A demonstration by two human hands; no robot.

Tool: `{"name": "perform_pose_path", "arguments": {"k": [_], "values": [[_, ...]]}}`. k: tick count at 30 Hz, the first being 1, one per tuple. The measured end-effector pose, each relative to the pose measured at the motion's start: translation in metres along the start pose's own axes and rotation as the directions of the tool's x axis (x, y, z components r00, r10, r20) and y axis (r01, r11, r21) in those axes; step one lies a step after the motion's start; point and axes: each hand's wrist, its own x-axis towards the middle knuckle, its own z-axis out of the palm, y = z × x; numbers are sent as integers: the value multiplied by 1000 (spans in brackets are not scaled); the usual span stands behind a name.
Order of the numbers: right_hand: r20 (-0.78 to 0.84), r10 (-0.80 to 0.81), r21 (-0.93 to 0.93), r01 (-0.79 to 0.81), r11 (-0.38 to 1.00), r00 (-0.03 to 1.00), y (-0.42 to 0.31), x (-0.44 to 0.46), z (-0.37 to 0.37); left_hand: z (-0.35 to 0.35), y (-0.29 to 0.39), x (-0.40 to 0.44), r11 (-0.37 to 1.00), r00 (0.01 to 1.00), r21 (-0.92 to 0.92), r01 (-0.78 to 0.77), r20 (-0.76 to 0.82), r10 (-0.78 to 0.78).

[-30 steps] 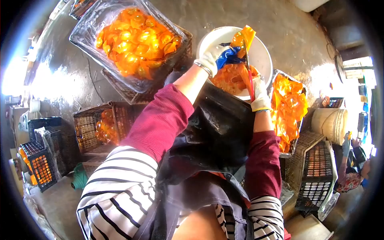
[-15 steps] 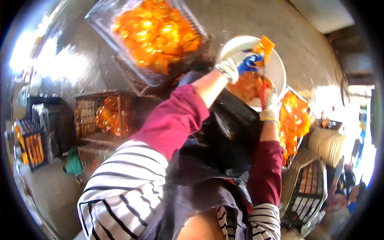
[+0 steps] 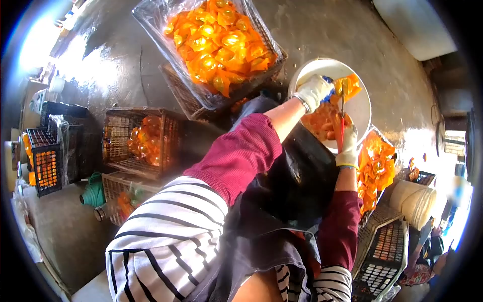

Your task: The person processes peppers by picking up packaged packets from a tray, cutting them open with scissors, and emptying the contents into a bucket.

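Note:
My left hand [image 3: 314,93], in a white glove with blue fingers, is over the white bucket [image 3: 365,108], closed on a shiny orange plastic packet [image 3: 348,86]. My right hand [image 3: 347,148], also gloved, grips red-handled scissors [image 3: 342,128] at the bucket's near right side. Their dark blades point up against the packet. Inside the bucket lies a wet, pinkish-orange mass [image 3: 318,122]. The fingertips of my left hand are partly hidden behind the packet.
A plastic-lined crate [image 3: 176,65] heaped with orange packets stands upper left. Another orange heap [image 3: 376,168] sits right of my right arm. Brown crates [image 3: 113,146] are at left, a black crate [image 3: 383,256] and cream bucket [image 3: 413,204] at right. A person [image 3: 420,267] is at far right.
The view has shifted, so the bucket, crates and hands appear lower and farther right. Both hands keep their hold, and the packet is now lower, closer against the blades.

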Motion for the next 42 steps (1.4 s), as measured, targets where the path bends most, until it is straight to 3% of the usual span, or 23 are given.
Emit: {"name": "perform_pose_path", "arguments": {"k": [1,2,3,4,6,7,8,10,11,13,16,21,23,24,25,27,28,31,32,34,36,39,42], "values": [[4,43,97,-44,994,999,4,4,-2,6,-3,2,965,993,-236,117,16,-117],[7,87,192,-86,978,996,9,8,-4,12,-5,4,997,999,-72,34,-10,-34],[7,-114,63,114,991,993,27,18,-8,13,-5,3,995,998,91,-52,-18,54],[6,-311,-65,311,948,950,44,28,-11,13,-4,5,999,999,-41,34,34,-33],[-17,-266,-124,262,957,964,51,34,-14,14,-2,8,931,969,-277,237,136,-206],[3,-75,-18,75,997,997,47,31,-17,8,-4,7,995,991,-98,18,136,-5],[7,113,38,-113,993,994,33,24,-18,-7,4,5,964,978,-203,169,156,-139],[-30,99,-136,-102,985,995,1,2,-6,-35,25,-2,867,900,-245,434,143,-411],[-44,103,-187,-110,976,994,-20,-9,5,-29,18,2,871,911,-266,413,105,-400],[-29,-92,-186,85,979,995,33,22,-13,-10,6,5,874,923,-310,374,33,-383],[-48,-293,-344,260,902,955,81,56,-23,-37,30,-1,952,933,-65,299,227,-278],[-29,53,-373,-60,926,998,16,16,-11,-35,26,-3,954,969,-173,245,51,-240],[-45,-15,-340,-1,940,999,21,19,-10,-25,24,-5,943,960,-258,209,-129,-248],[-59,-47,-328,25,944,997,23,20,-9,-19,21,-6,784,950,-577,231,-39,-309],[-83,-72,-322,41,946,994,25,19,-8,-11,19,-7,521,940,-818,244,69,-333],[-101,-149,-320,109,941,984,39,24,-11,1,17,-8,-171,924,-955,242,281,-260],[-93,-201,-321,162,933,975,49,31,-12,-11,27,-11,-107,947,-957,268,283,-154],[-71,-132,-210,114,971,989,58,34,-16,-8,24,-9,68,946,-955,288,273,-177],[-62,-95,-182,82,980,994,57,33,-16,-11,22,-7,192,913,-905,380,335,-233],[-49,-44,-159,36,987,998,61,35,-20,1,13,-1,521,938,-786,332,214,-274],[-31,-106,-248,95,964,994,70,43,-27,9,1,7,750,950,-586,307,147,-274],[13,-253,-458,230,858,967,85,53,-31,15,-3,10,817,942,-474,328,101,-320],[8,-247,-542,212,813,969,68,45,-26,39,-18,17,647,904,-644,409,190,-383]]}}
